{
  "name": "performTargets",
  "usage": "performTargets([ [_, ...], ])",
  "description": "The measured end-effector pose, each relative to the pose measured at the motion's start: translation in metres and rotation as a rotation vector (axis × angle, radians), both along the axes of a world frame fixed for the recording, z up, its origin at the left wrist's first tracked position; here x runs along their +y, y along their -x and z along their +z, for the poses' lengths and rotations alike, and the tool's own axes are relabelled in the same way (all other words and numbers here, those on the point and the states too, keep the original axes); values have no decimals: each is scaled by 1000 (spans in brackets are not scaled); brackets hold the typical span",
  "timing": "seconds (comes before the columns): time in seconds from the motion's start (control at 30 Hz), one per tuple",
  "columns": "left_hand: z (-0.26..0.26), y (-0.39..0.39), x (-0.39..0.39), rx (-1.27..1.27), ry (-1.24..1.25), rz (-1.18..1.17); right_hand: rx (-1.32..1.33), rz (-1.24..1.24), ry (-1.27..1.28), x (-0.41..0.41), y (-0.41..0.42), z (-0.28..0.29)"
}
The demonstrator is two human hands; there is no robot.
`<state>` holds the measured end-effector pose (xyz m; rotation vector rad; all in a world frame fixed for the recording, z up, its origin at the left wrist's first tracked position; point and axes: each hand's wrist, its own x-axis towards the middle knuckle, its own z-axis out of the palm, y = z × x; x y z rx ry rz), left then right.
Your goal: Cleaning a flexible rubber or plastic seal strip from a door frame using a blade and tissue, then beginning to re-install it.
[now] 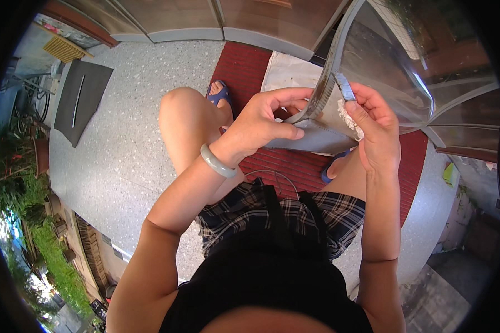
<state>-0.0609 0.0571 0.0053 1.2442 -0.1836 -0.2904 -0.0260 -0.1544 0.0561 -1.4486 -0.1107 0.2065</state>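
Observation:
A clear plastic sheet (379, 62) with a grey border (321, 135) stands upright before me, its lower corner between my hands. My left hand (271, 116), with a pale bangle (218, 161) on the wrist, grips the grey edge near that corner, thumb on the near side and fingers behind. My right hand (373, 118) holds a small flat blade-like strip (345, 86) between thumb and fingers, beside the dirty, brownish edge (323, 89) of the border. A crumpled whitish wad (350, 118) lies under my right thumb, against the sheet.
Under my feet lies a red ribbed mat (241, 66), with a white cloth (291, 73) on it. On the speckled floor at left is a dark grey sheet (83, 100) bearing a thin metal rod (78, 101). Glazed door panels (183, 18) stand ahead; potted plants line the left.

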Motion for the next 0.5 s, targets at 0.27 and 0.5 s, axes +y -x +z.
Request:
performTargets([
  [0.27,-6,-6,-3,15,65,25,5,-6,10,-6,3,1],
  [0.5,-54,-77,-8,-19,108,79,78,-116,-23,-36,15,-14],
])
